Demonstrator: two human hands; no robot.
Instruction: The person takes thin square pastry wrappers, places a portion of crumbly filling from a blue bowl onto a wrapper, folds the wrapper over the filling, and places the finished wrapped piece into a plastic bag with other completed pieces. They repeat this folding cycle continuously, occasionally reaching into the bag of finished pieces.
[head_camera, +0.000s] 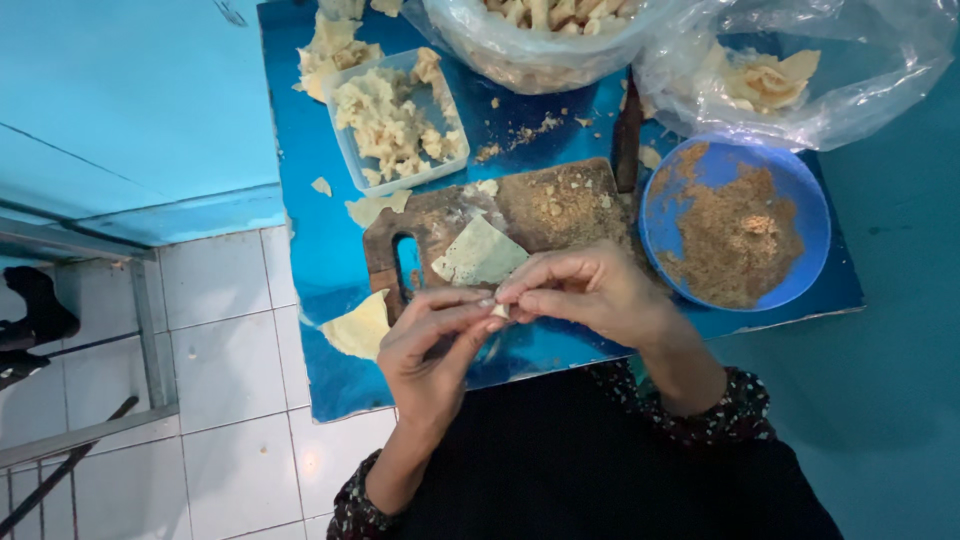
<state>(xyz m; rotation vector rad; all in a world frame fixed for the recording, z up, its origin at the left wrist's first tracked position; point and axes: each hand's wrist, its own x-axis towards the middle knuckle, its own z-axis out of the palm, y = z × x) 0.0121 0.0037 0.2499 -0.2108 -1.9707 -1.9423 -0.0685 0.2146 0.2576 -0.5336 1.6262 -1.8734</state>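
I'm pinching a small folded dough piece (499, 311) between the fingers of both hands: left hand (430, 345) coming in from 7 o'clock, right hand (590, 290) from 3 o'clock, fingertips meeting on it, both equally near. A flat triangular wrapper (480, 253) is lying just past my fingertips at 12 o'clock on the wooden board (560, 205). Blue tabletop (310, 220) is carrying a crumb-filled blue bowl (735, 225) at 2 o'clock, a clear tub of scraps (395, 120) at 11; white tiled floor on the left.

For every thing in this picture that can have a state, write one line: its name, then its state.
left hand: pinching a small wrapper piece
right hand: pinching the same piece
wrapper piece: held between both hands' fingertips
blue bowl: partly filled with brown crumbs
clear tub: uncovered, holding dough scraps
cutting board: flat, crumb-strewn
plastic bag: open
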